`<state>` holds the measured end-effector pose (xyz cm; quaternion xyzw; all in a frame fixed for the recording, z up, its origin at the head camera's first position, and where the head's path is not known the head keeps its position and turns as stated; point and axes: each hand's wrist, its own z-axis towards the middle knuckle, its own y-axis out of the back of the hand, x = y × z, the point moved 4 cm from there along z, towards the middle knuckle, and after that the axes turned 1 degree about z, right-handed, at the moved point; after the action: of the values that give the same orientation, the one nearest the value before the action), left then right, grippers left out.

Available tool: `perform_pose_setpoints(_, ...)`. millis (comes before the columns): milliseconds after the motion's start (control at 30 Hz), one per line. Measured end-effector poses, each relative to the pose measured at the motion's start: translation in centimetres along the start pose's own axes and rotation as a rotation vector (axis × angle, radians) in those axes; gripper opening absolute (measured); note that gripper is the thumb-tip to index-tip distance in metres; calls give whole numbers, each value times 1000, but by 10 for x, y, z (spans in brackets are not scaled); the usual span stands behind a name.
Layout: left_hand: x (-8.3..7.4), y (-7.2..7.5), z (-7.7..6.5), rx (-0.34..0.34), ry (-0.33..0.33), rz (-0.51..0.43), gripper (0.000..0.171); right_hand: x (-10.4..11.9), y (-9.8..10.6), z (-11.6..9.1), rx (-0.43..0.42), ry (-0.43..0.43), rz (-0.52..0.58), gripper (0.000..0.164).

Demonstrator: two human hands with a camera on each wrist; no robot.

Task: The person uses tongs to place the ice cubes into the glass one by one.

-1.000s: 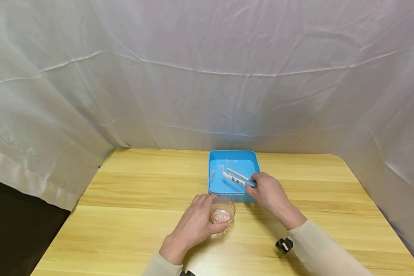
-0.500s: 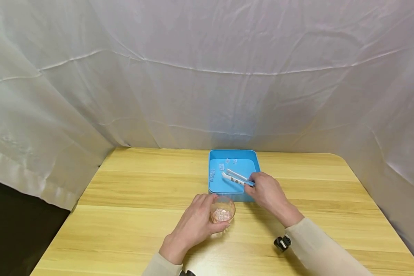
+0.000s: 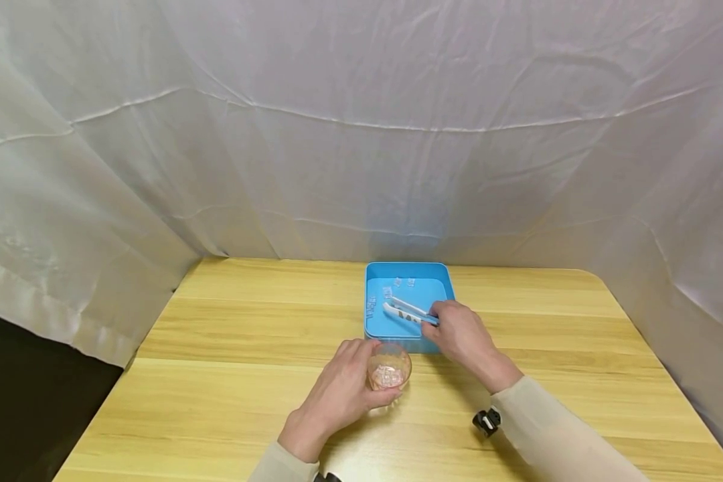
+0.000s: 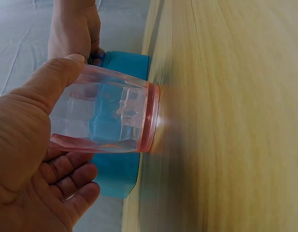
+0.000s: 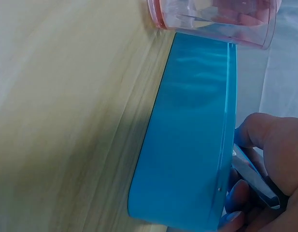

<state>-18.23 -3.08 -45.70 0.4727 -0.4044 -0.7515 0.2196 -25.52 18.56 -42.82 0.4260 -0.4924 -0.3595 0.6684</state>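
Observation:
My left hand (image 3: 337, 390) grips a clear pinkish cup (image 3: 391, 358) from its left side, thumb in front and fingers behind. The cup stands upright on the table, with several clear cubes (image 4: 132, 106) at its bottom. Over the near right corner of a blue square tray (image 3: 410, 346), my right hand (image 3: 462, 335) pinches a pair of tongs (image 3: 406, 313) with white patterned arms. The tong tips are apart, low over the tray floor beside a clear cube (image 3: 387, 292). Whether they touch it I cannot tell. In the right wrist view, the tray's wall hides the tips.
Several clear cubes (image 3: 370, 306) line the tray's left side, and two more lie near its back. The wooden table (image 3: 247, 402) ends at a grey cloth curtain (image 3: 337, 167) behind the tray. A dark area (image 3: 30, 395) lies beyond the left edge.
My right hand and the tongs have shifted slightly left over the tray, bringing the tips nearer the left-side cubes. My left hand and the cup have stayed in place.

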Motion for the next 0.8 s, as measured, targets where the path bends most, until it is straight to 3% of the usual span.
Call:
perform_pose_setpoints(400,1,0,-1,1,-4,-3,73,19,-7,3,47,106,3,15)
perform_pose_setpoints(633,1,1,0,8,-2,-16,73,27,-10,5,34,110,3,14)
perform_pose_setpoints(800,1,1,0,1,-9,-12,73,26,-9,5,12,58,-2,18)
